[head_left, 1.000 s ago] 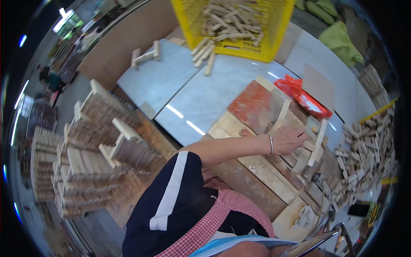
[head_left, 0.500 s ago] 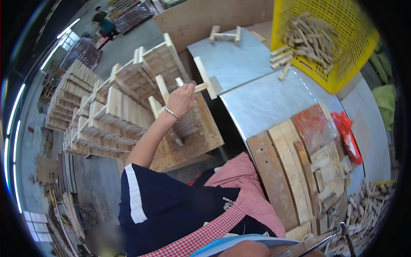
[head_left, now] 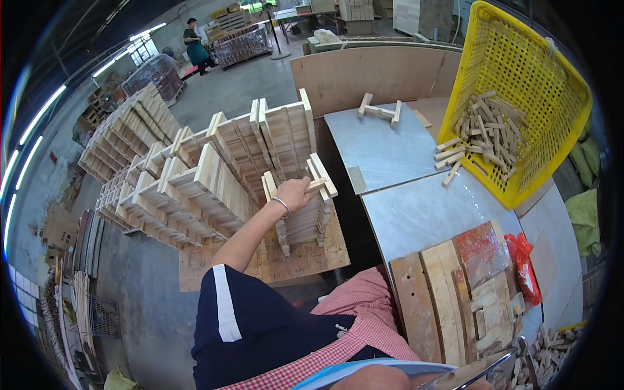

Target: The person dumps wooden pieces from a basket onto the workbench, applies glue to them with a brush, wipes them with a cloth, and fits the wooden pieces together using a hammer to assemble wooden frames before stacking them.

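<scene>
My left hand [head_left: 294,194], a bracelet at its wrist, is closed around the crossbar of a small H-shaped wooden frame [head_left: 323,185]. The frame is at the top of a stack of like frames [head_left: 302,224], its near end piece level with the stack's upper edge. Whether it rests fully on the stack is hard to see. Part of the crossbar is hidden under my fingers. My right hand is out of view. Another such wooden frame [head_left: 380,112] lies on the grey metal-looking tabletop [head_left: 416,208].
Tall stacks of wooden frames [head_left: 208,182] crowd the wooden platform [head_left: 260,263]. A yellow crate [head_left: 552,110] lies tilted with short sticks [head_left: 491,130] spilling out. Worn wooden boards [head_left: 419,305] and a red plastic bag [head_left: 525,266] are on the right. A person [head_left: 196,49] stands far back.
My left hand has brought the wooden frame down onto the stack's top, and the frame has turned. The view has shifted, showing more of the hall behind.
</scene>
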`<state>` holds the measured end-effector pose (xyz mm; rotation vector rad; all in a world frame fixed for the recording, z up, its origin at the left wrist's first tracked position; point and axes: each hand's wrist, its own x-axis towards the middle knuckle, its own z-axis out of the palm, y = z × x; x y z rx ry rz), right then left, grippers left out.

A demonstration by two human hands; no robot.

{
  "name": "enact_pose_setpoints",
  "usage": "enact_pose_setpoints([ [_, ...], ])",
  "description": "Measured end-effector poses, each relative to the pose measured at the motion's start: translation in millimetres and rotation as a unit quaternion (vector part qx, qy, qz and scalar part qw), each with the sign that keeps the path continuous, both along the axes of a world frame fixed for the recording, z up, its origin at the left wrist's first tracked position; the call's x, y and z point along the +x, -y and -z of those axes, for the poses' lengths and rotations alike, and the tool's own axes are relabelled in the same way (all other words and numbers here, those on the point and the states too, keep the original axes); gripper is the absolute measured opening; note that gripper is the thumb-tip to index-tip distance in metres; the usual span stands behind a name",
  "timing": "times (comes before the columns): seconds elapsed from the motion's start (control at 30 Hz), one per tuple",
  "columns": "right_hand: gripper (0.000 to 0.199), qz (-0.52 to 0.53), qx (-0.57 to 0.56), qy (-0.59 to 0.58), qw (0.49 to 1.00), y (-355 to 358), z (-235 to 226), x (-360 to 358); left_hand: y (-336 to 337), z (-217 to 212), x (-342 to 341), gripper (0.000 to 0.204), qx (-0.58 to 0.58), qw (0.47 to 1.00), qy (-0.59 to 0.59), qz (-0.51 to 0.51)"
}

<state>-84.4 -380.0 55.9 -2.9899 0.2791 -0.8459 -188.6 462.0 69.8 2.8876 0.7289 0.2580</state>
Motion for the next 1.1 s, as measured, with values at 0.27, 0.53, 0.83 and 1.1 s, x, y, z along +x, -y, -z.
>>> enact_pose_setpoints([
  [0.27, 0.033, -0.137, 0.033, -0.006, 0.99, -47.2, -3.5, 50.7, -3.6, -1.9, 3.1, 0.036, -0.007, 0.999, -0.035, -0.024],
  [0.53, 0.031, -0.204, 0.027, -0.101, 0.973, -25.4, 31.8, 86.2, 0.7, -32.5, -0.9, 0.051, -0.012, 1.0, -0.002, -0.018],
  [0.83, 0.019, -0.316, 0.193, -0.021, 0.929, -191.1, -72.0, 114.1, 48.7, -102.7, 105.1, 0.046, -0.084, 0.964, 0.181, 0.173],
  [1.1, 0.021, -0.418, 0.196, -0.089, 0.883, -328.3, -116.1, 229.5, 87.6, -61.5, 296.0, 0.043, -0.306, 0.918, 0.112, 0.225],
])
